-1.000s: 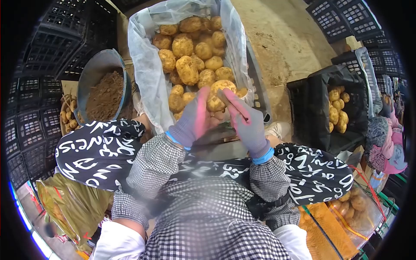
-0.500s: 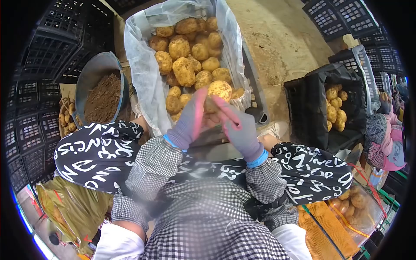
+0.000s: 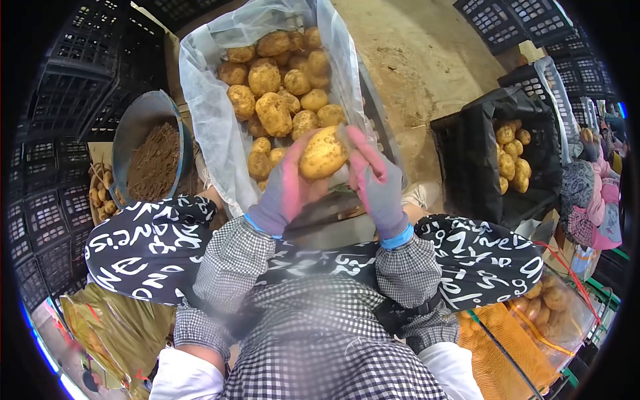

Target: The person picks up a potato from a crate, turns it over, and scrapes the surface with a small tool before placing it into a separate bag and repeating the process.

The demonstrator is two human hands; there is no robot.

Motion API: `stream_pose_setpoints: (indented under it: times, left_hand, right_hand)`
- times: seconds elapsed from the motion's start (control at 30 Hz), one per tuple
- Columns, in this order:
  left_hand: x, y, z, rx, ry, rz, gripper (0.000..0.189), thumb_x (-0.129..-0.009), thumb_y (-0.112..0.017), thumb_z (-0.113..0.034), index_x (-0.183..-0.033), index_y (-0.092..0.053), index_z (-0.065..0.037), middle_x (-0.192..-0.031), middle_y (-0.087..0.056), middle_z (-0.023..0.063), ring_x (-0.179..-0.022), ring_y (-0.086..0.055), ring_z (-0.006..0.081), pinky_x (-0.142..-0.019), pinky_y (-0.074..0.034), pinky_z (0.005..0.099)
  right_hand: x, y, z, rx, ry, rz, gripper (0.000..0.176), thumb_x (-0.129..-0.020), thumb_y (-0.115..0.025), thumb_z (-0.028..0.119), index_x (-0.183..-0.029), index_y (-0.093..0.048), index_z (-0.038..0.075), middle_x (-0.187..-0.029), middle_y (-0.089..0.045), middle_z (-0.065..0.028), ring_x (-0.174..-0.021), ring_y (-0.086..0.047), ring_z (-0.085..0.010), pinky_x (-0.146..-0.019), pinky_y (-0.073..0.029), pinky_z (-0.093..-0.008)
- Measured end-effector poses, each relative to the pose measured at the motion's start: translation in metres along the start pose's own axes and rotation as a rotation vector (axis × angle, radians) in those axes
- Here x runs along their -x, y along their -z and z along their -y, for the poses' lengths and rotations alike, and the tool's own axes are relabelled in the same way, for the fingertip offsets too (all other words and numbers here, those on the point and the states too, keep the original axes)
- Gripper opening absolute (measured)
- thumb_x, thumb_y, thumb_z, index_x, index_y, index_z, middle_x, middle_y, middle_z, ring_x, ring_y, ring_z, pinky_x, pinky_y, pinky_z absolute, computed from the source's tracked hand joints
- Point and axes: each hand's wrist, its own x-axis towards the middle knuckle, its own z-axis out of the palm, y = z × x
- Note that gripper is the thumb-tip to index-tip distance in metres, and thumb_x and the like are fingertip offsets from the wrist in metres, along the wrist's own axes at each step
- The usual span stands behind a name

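A yellow potato (image 3: 323, 153) with brown specks is held above the near end of the lined crate. My left hand (image 3: 288, 183), in a grey glove with a pink palm, is closed around its left side. My right hand (image 3: 379, 179), gloved the same way, is at the potato's right end with its fingers drawn together. A small greyish thing shows at those fingertips, too blurred to name. Behind the hands, soil-marked potatoes (image 3: 273, 113) lie in the crate, inside a white liner (image 3: 213, 113).
At left stands a bucket (image 3: 180, 143) of soil (image 3: 153, 160), beside stacked black crates (image 3: 80, 73). A black-lined crate (image 3: 463, 163) with potatoes is at right. A person in pink (image 3: 600, 200) is at the far right. An orange mesh sack (image 3: 503, 347) lies near right.
The potato has come down and left, turned so its long side shows. My left hand now cups its side, and my right hand has moved slightly right. The whole view has shifted a little.
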Motion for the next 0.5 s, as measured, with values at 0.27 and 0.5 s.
stream_pose_setpoints:
  times: [0.27,0.5]
  left_hand:
    - [-0.003,0.019,0.009,-0.458,-0.184,0.013,0.064,-0.083,-0.061,-0.003,-0.142,-0.036,-0.004,-0.129,-0.05,0.0133,-0.106,-0.051,0.0205,-0.087,-0.044,0.0331]
    - [-0.015,0.03,0.024,-0.278,-0.073,-0.078,0.041,-0.099,-0.039,-0.048,-0.122,-0.051,-0.015,-0.094,-0.058,0.0053,-0.053,-0.042,0.0106,-0.041,-0.026,0.0218]
  right_hand:
    - [0.004,0.0,-0.012,0.098,0.111,0.085,0.04,-0.101,-0.056,0.015,-0.138,-0.055,0.003,-0.079,-0.054,0.0057,-0.064,-0.041,-0.0012,-0.055,-0.034,-0.0183]
    - [0.002,0.001,-0.005,0.053,0.066,0.053,0.039,-0.1,-0.056,0.01,-0.138,-0.055,0.002,-0.103,-0.063,0.0017,-0.067,-0.043,-0.0006,-0.058,-0.038,-0.0164]
